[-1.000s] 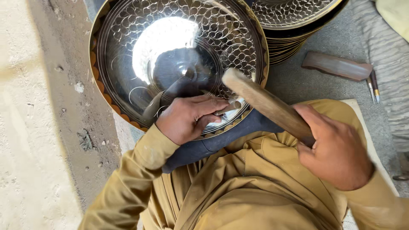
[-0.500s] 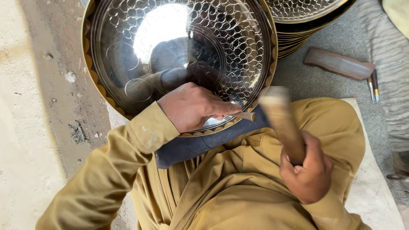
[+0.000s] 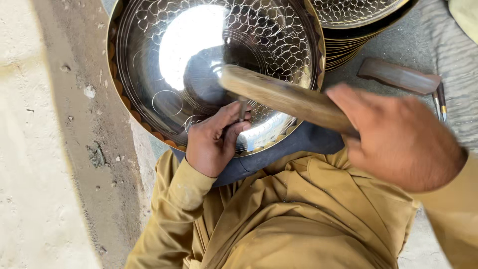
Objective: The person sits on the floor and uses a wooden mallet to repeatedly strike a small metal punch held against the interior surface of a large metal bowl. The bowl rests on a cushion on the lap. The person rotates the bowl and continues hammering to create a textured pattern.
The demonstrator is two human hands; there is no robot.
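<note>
Concrete floor, shiny tray (image 3: 209, 55) — right hand (image 3: 398, 137)'s mallet (image 3: 284, 94) now over left hand (image 3: 214, 142)'s punch (image 3: 242, 107)

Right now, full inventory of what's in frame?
metal tray: 1, shiny silver with scale pattern, centre, propped on lap
punch: 1, dark metal, tip on tray
wooden mallet: 1, brown, over punch
stacked trays: several, brass-edged, upper right
wooden block: 1, dark brown, right on floor
spare tools: 2, thin, beside block
dark cloth: 1, navy, under tray
left hand: holds punch
right hand: grips mallet
</note>
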